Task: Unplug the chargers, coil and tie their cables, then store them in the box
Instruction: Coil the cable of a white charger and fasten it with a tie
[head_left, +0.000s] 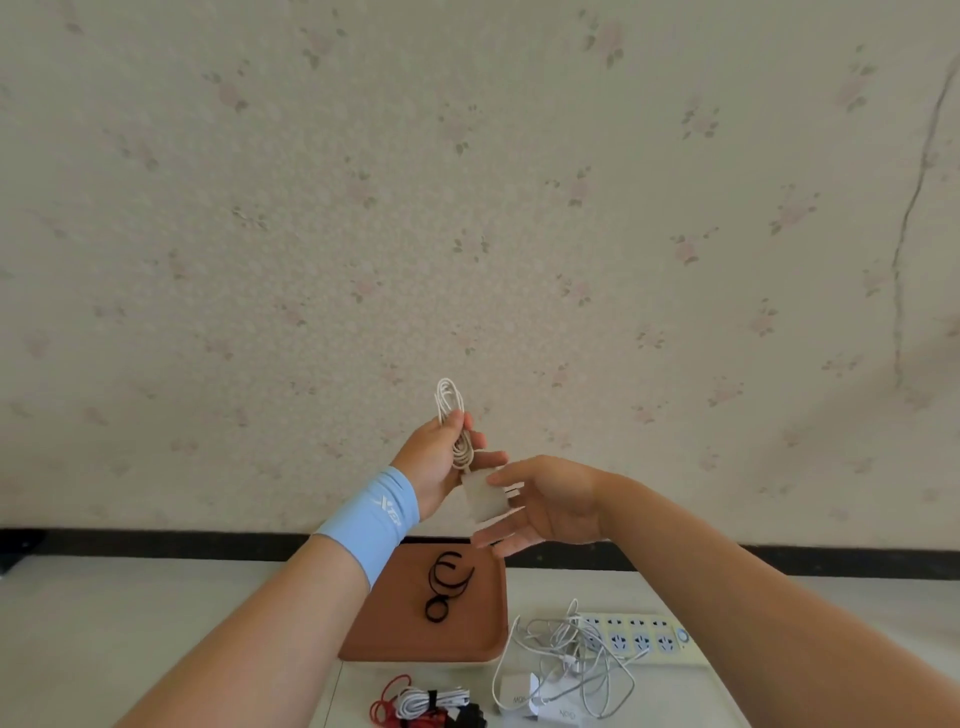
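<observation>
My left hand is raised in front of the wall and grips a coiled white cable; the loops stick out above my fingers. A white charger block hangs at the coil's lower end. My right hand holds that block between thumb and fingers, its prongs pointing toward the palm. Below, a brown tray carries several black tie loops. A white power strip lies to its right under a tangle of white cables with white chargers.
A bundle of white and red cable bound with a black tie lies at the table's near edge, left of the chargers. The wallpapered wall with a dark skirting band stands right behind the table. I wear a light blue band on my left wrist.
</observation>
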